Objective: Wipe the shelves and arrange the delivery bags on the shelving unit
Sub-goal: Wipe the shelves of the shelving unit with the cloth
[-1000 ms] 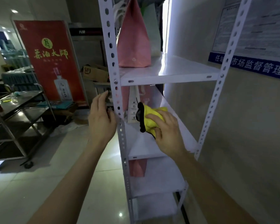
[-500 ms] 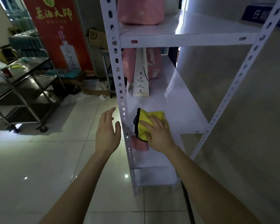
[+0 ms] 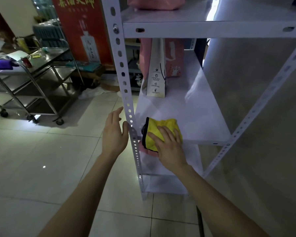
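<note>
task status: wiping is under way, by judgement at an early or middle stage. the right hand [image 3: 169, 147] lies flat, fingers spread and fairly straight, pressing a yellow cloth [image 3: 161, 129] onto the front left corner of the middle shelf [image 3: 195, 117]; part of the cloth hangs over the front edge. the left hand [image 3: 114, 134] is wide and holds nothing. it hangs just beside the front post [image 3: 125, 82], and it cannot be told whether the thumb touches the post.

bags: a cream paper bag [image 3: 155, 77] stands upright at the rear left of the middle shelf, with a pink bag [image 3: 175, 60] close behind it. another pink bag [image 3: 154, 4] sits on the upper shelf [image 3: 212, 29], only its base in view. a third pink shape [image 3: 143, 149] shows on the lower shelf [image 3: 161, 168], mostly hidden by the cloth and hand.

outstanding, as judged: the back and right side of the middle shelf, the area under the bags, and the lower shelves. whether the upper shelf is wiped cannot be told. final placing of the bags appears not yet done.

surface: shelves are white painted metal, smooth, with a glare patch; no dirt is discernible in this dim light.

room: pale glossy floor tiles [image 3: 41, 159], a plain wall [image 3: 263, 100] to the right of the unit, a steel trolley [image 3: 41, 86] carrying clutter at left, and a red banner [image 3: 82, 31] behind it.
</note>
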`<state>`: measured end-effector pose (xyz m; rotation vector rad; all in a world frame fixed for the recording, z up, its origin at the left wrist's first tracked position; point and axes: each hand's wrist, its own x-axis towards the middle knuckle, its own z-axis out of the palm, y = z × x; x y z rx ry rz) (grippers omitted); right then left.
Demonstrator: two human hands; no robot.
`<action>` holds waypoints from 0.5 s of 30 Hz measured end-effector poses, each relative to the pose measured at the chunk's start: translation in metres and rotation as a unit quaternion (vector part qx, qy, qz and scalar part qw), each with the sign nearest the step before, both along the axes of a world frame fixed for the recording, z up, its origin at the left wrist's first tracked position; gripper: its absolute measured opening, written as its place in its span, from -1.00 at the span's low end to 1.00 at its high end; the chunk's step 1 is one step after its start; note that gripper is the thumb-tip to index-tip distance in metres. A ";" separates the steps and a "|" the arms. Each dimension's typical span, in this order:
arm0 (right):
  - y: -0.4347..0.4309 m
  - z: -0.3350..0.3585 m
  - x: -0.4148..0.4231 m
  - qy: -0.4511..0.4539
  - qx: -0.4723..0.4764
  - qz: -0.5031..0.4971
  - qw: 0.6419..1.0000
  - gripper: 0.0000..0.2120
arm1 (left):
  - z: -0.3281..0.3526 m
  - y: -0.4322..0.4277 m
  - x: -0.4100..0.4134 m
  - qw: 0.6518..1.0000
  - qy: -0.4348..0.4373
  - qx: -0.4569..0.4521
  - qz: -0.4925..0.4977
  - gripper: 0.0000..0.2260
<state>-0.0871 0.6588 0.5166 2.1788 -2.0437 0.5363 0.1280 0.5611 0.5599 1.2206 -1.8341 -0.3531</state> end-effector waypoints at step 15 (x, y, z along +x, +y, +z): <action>0.012 0.026 0.014 -0.106 -0.154 0.052 0.981 -0.51 | -0.019 -0.011 0.019 0.999 -0.036 0.032 0.024 -0.62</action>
